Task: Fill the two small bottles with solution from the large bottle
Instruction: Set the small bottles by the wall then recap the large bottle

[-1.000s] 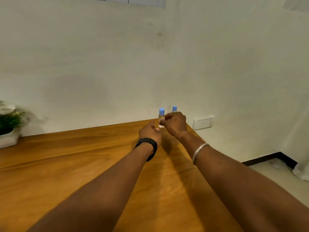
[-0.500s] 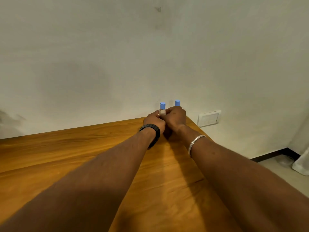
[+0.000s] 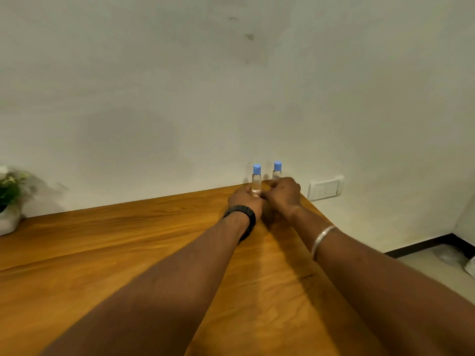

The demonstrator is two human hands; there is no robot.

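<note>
Wooden table (image 3: pixel 128 253) fills the lower part of the view, pale wall (image 3: pixel 154 86) behind it. Both forearms reach fwd from the near edge toward the far right corner of the tabletop. Left wrist carries a black watch (image 3: pixel 243 214); right wrist a thin silver bangle (image 3: pixel 322 237). Left hand (image 3: pixel 244 199) and right hand (image 3: pixel 284 192) meet at the corner, knuckles almost touching. Left-hand fingers curl round the lower part of the nearer small bottle (image 3: pixel 256 179), clear w/ blue cap, upright. Right hand is curled too, thumb side up against that same bottle; can't tell if it really grasps it or just touches. Second small bottle (image 3: pixel 277 170), same blue cap, stands upright just behind the right hand, close to the wall; its base is hidden. Further right on the wall, a white switch plate (image 3: pixel 326 187). Far left, a blurred potted plant (image 3: pixel 9 199) sits at the table's back edge.
</note>
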